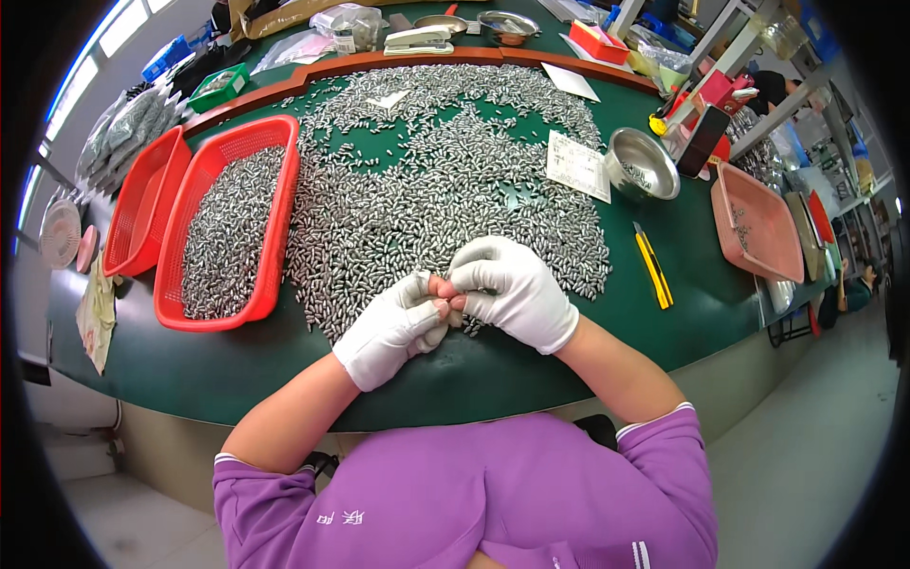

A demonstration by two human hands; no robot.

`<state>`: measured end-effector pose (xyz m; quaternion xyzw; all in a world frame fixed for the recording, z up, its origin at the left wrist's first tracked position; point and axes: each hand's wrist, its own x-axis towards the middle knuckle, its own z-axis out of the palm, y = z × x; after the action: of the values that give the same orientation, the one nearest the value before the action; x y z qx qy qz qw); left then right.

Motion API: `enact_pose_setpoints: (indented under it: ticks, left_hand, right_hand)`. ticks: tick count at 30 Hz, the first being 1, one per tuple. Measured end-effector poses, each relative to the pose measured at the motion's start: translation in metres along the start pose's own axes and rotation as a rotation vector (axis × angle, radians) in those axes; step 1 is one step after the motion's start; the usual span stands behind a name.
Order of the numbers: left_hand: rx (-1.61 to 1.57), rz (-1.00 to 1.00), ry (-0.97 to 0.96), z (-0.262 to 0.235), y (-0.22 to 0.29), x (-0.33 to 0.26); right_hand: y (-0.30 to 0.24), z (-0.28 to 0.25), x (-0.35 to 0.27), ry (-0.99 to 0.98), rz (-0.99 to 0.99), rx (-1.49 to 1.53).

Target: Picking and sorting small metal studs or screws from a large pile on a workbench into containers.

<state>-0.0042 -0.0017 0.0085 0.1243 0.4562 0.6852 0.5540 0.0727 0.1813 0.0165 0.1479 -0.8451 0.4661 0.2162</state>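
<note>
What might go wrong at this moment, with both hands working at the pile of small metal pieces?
1. The pile reaches close to the table's near edge, so pieces the left hand or right hand nudges may roll off.
2. The hands pinch something tiny at bare fingertips; it may slip back into the pile unseen.
3. The yellow knife lies loose near the right forearm and could be knocked.
</note>
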Motion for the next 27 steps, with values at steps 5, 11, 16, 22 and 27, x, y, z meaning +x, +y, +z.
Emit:
enact_pose_setpoints:
  ticks: [5,11,16,22,27]
  left_hand:
    - [-0.022,-0.002,-0.010,-0.003,-0.003,-0.003]
    - [-0.049,-0.018,0.016,-0.004,-0.003,-0.001]
    - [-0.068,0.006,0.003,-0.002,-0.002,-0.001]
    - [-0.088,0.051,-0.009,-0.007,-0.004,-0.001]
    - [-0.098,0.075,-0.055,-0.008,-0.005,0.001]
  right_hand:
    - [0.000,-0.011,0.003,0.067,-0.015,-0.320]
    - [0.023,-0.030,-0.007,-0.040,0.246,-0.795]
    - [0.026,-0.023,-0.007,-0.089,0.260,-0.854]
    - [0.020,-0.036,-0.004,-0.065,0.278,-0.793]
    - [0.015,-0.038,-0.006,-0.217,0.285,-0.651]
